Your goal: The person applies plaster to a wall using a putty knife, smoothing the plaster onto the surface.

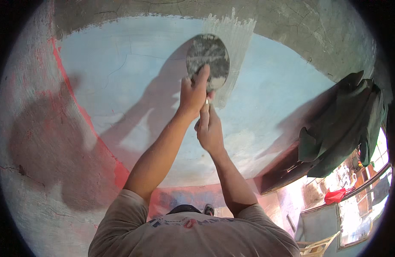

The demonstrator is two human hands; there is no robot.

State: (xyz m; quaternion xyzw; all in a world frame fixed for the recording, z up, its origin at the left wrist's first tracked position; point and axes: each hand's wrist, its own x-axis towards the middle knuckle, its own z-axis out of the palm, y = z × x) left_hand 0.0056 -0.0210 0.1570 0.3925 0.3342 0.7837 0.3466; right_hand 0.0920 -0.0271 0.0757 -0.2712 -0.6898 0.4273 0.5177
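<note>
A dark, oval, flat plate [208,53] with grey smears is held up in front of a light blue wall. My left hand [193,94] grips its lower edge, thumb lying across the face. Just below, my right hand [209,130] is closed, its fingertips close to the left hand. A small pale tip [207,102] shows at those fingers; the rest of that object is hidden, so its kind cannot be made out. Behind the plate, a streaky whitish-grey coat [238,55] runs down the blue wall [274,94].
Bare grey plaster [291,25] borders the blue area above. A red band [73,90] edges it on the left. Dark green cloth [343,124] hangs at the right, near a bright opening with a red cloth [334,196]. A pale chair [319,247] stands at the lower right.
</note>
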